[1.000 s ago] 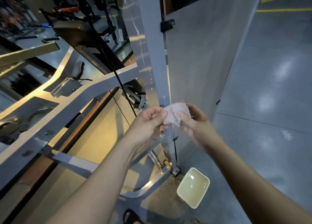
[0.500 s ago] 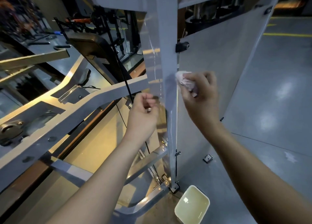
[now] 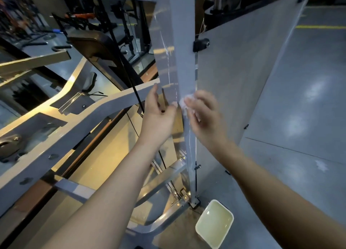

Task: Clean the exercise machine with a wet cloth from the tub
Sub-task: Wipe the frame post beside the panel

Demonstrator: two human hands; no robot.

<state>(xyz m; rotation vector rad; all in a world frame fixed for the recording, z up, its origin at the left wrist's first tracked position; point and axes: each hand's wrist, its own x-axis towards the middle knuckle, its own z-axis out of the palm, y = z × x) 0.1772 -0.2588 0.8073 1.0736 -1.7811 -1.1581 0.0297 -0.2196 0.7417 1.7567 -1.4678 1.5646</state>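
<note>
The right hand grips the wet cloth, likely limp and light, bunched against the upright post. The left hand is open alongside.

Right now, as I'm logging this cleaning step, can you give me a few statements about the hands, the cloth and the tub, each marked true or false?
1. The right hand holds the cloth against the grey upright post. True.
2. The tub sits on the machine's seat. False: it stands on the floor by the post's foot.
3. The left hand holds a second cloth. False: it is open beside the post, holding nothing.
4. The tub holds pale yellowish liquid. True.
</note>
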